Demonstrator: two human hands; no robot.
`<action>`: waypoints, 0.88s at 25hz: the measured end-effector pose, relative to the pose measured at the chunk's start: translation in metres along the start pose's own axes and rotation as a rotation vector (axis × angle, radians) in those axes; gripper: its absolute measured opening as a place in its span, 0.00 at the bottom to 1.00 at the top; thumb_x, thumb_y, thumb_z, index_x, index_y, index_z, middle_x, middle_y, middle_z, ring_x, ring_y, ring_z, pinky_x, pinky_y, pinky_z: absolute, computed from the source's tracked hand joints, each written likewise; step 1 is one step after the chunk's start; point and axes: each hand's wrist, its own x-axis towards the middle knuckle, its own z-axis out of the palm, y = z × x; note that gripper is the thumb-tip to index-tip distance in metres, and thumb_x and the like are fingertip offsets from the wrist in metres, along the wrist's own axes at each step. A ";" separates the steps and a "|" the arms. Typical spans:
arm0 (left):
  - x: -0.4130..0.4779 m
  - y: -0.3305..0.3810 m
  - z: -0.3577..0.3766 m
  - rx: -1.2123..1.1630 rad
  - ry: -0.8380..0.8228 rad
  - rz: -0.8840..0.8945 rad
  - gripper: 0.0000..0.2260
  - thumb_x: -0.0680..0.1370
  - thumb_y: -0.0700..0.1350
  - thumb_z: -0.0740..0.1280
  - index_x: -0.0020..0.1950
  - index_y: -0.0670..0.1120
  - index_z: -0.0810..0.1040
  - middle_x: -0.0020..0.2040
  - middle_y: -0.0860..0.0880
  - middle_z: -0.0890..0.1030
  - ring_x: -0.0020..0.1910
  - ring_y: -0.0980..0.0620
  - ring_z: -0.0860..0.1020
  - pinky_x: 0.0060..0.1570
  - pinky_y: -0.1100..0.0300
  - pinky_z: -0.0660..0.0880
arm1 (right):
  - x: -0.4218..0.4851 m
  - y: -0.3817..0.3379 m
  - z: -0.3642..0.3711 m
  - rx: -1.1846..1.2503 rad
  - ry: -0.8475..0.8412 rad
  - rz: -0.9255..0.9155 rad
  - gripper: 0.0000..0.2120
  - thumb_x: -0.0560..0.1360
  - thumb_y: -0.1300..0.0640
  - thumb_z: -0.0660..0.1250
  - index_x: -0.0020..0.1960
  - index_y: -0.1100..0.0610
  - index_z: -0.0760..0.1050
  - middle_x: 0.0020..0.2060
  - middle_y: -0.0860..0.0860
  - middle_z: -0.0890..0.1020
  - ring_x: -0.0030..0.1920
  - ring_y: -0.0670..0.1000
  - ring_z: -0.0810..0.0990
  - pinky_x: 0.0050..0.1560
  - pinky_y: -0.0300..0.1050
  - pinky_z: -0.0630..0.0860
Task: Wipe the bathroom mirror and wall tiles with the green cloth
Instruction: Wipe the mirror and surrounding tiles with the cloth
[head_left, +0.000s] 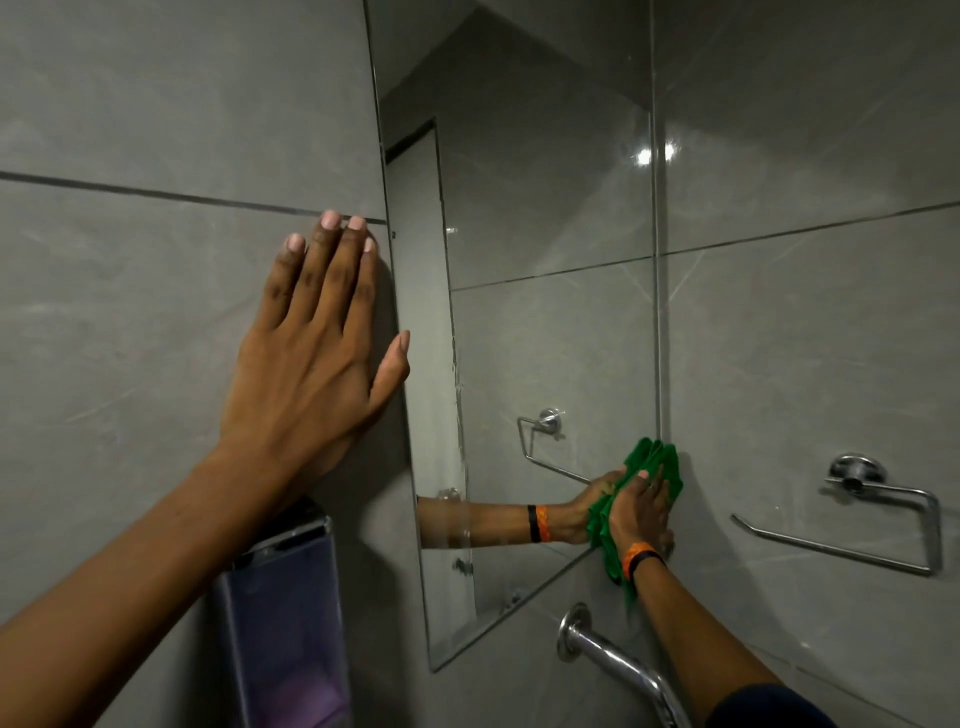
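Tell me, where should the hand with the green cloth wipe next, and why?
Probably up along the mirror's right edge. The right hand presses the green cloth at the lower right corner, where glass meets tile, and most of the glass lies above it. The left hand rests flat on the wall tile.

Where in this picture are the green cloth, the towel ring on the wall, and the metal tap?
green cloth (662, 460), head view, upper bunched part above the fingers.
towel ring (857, 475), head view, round chrome wall mount.
metal tap (618, 660), head view, curved spout near the wall.
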 end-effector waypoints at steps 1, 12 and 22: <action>0.000 0.000 0.001 0.000 0.004 -0.002 0.35 0.83 0.60 0.44 0.81 0.36 0.47 0.82 0.37 0.48 0.82 0.42 0.43 0.80 0.45 0.43 | -0.003 0.000 0.000 -0.005 0.000 0.019 0.26 0.86 0.47 0.42 0.82 0.52 0.48 0.82 0.53 0.53 0.81 0.58 0.54 0.79 0.64 0.49; -0.001 0.001 -0.003 -0.076 0.051 -0.026 0.32 0.84 0.58 0.47 0.81 0.39 0.46 0.83 0.38 0.48 0.82 0.42 0.46 0.80 0.48 0.43 | -0.167 0.022 0.038 0.036 0.083 -0.391 0.31 0.81 0.44 0.43 0.81 0.55 0.53 0.81 0.54 0.56 0.82 0.54 0.52 0.81 0.59 0.49; -0.007 -0.004 -0.010 -0.039 -0.031 -0.036 0.33 0.83 0.57 0.48 0.81 0.38 0.46 0.83 0.38 0.47 0.82 0.43 0.44 0.81 0.47 0.45 | -0.250 -0.023 0.054 0.036 0.113 -0.469 0.28 0.81 0.47 0.45 0.79 0.56 0.51 0.80 0.57 0.57 0.81 0.59 0.55 0.79 0.63 0.56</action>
